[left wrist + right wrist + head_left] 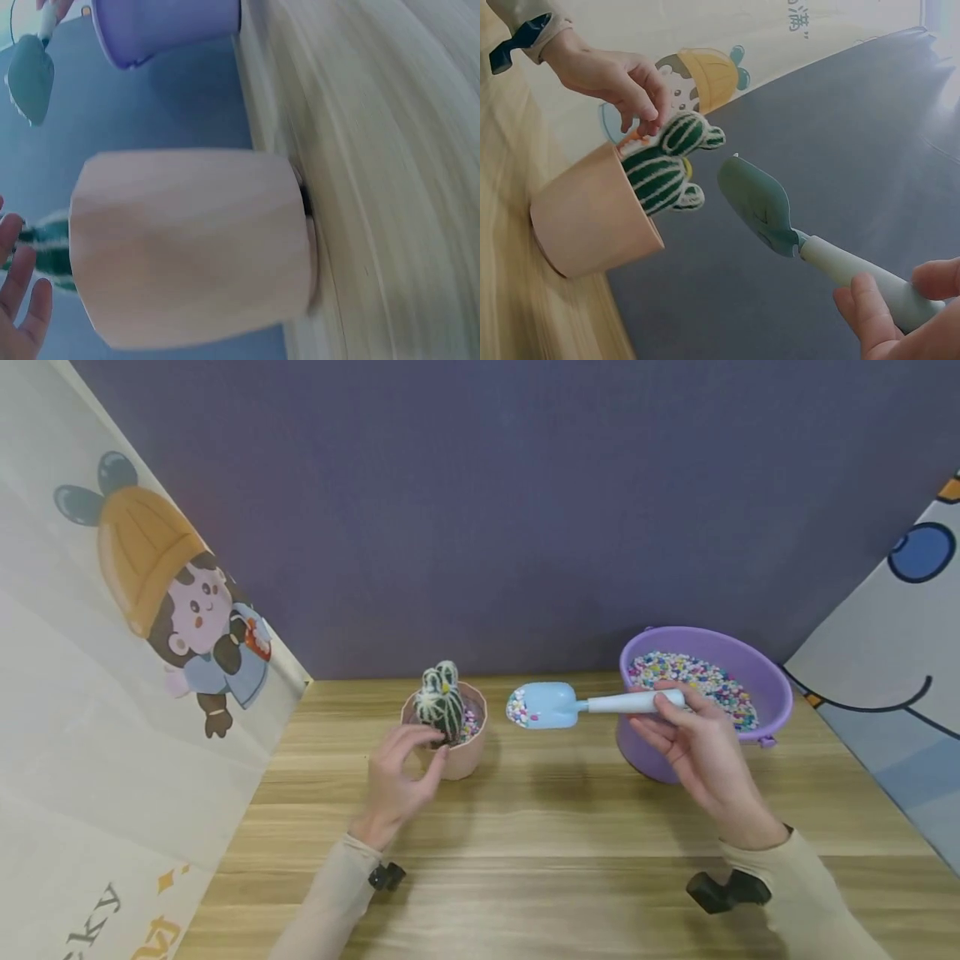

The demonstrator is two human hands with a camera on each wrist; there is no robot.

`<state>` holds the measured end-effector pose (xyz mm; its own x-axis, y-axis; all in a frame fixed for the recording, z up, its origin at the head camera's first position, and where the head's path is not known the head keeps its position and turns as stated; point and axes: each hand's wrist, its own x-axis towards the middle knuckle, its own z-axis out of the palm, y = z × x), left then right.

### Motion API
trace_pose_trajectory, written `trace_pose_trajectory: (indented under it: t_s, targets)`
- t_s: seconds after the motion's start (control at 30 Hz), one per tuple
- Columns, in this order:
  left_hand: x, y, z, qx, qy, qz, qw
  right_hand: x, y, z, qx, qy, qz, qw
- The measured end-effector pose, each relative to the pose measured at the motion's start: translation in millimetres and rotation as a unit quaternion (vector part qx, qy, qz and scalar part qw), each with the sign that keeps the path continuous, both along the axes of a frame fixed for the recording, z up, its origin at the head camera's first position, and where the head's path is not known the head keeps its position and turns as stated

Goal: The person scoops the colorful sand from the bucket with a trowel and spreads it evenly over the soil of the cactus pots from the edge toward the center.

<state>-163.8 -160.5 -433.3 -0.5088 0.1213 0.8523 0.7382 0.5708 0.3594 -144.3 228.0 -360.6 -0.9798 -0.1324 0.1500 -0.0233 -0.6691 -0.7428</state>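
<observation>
A pink pot [461, 756] [195, 247] [592, 217] with a striped green cactus [442, 702] [664, 169] stands on the wooden table [525, 860]. My left hand [427, 747] [615, 75] hovers at the pot's left side, its loosely bent fingers [19, 300] touching the cactus. My right hand [675, 718] [900, 315] grips the handle of a light blue scoop [543, 705] [30, 75] [761, 202]. The scoop carries coloured beads and hangs in the air just right of the pot.
A purple bucket [637, 752] [165, 26] filled with coloured beads stands at the right, behind my right hand. Cartoon-printed panels close off both sides and a dark wall stands at the back. Bare wood lies in front.
</observation>
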Motion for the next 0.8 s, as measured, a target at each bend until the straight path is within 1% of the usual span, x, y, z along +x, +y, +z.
trace_pose_trajectory:
  t_s: [0.1,0.17,0.27,0.37,0.47,0.6,0.7,0.8]
  targets:
    - [-3.3,-9,-3.5,0.011,0.009,0.010,0.9998,-0.2,-7,-0.9,0.013,-0.001,0.003,1.000]
    - [-5.4,-15,-6.3,0.018,0.006,0.019,0.9996,-0.3,-12,-1.7,0.025,0.000,0.003,1.000]
    - [-8.1,-22,-9.7,0.024,-0.012,0.034,0.9991,-1.0,-21,-3.1,0.045,-0.009,-0.003,0.999]
    - [-10.5,-28,-11.2,0.020,-0.052,0.045,0.9975,-3.1,-29,-4.9,0.063,-0.019,-0.009,0.998]
    - [-13.2,-33,-11.2,0.001,-0.113,0.050,0.9924,-5.7,-37,-7.0,0.079,-0.027,-0.014,0.996]
    - [-17.6,-38,-11.4,-0.033,-0.192,0.056,0.9793,-8.9,-46,-10.5,0.106,-0.039,-0.023,0.993]
    - [-20.6,-41,-12.6,-0.049,-0.231,0.057,0.9702,-11.1,-52,-12.9,0.116,-0.054,-0.022,0.992]
    - [-23.0,-43,-14.0,-0.056,-0.259,0.051,0.9630,-13.1,-56,-14.4,0.123,-0.068,-0.020,0.990]
